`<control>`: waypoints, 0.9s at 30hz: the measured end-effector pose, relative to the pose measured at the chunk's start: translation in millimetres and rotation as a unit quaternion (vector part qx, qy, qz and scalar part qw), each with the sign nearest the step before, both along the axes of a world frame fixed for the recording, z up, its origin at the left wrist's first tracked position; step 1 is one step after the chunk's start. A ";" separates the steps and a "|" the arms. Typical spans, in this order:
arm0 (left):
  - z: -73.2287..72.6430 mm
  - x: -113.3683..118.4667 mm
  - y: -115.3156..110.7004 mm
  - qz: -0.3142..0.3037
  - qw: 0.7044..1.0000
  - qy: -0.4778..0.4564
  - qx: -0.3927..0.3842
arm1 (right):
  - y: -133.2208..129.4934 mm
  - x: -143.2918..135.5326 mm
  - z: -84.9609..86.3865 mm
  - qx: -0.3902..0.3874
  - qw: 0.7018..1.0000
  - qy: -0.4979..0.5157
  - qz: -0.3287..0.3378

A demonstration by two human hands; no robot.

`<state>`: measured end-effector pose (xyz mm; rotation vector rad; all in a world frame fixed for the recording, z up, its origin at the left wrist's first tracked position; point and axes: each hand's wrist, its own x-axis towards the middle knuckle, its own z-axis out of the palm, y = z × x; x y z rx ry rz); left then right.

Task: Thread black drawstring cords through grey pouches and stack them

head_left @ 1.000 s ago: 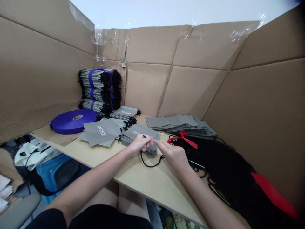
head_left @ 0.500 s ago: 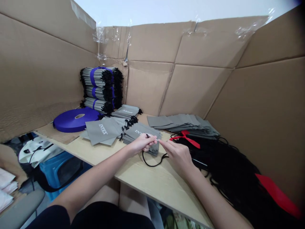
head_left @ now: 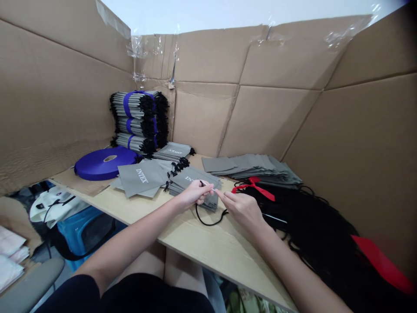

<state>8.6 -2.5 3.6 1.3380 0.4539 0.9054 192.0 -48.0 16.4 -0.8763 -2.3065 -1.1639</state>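
Note:
My left hand [head_left: 196, 194] is closed in a pinch on a black cord [head_left: 210, 224], whose loop hangs below the fingers over the table. My right hand [head_left: 243, 211] meets it from the right, fingertips pressed together. Between the two sets of fingertips shows a small, pale, shiny bit [head_left: 214, 189], too small to name. Directly behind and under my left hand lies a pile of grey pouches [head_left: 185, 180] with white INTEX lettering.
More grey pouches [head_left: 141, 176] and a purple ribbon roll [head_left: 104, 164] lie to the left, before banded pouch bundles [head_left: 133, 117]. At right are flat grey pieces [head_left: 254, 167], a heap of black cords [head_left: 309, 226] and a red tie [head_left: 257, 189]. Cardboard walls [head_left: 202, 56] enclose the table [head_left: 202, 243].
The view has shifted very slightly. Both hands stay together at almost the same spot, with the cord still in my left fingers.

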 end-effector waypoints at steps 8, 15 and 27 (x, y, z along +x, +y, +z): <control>4.2 1.5 -1.8 0.007 1.000 -0.014 -0.012 | -1.3 -2.4 -2.0 -0.037 0.992 0.114 -0.024; 3.0 3.1 -4.2 0.005 0.999 -0.037 -0.036 | -2.8 -5.5 -0.9 -0.115 0.969 0.214 -0.030; 2.4 7.5 -7.1 0.012 0.997 -0.061 -0.045 | -2.2 -6.7 -5.2 -0.081 0.974 0.208 -0.044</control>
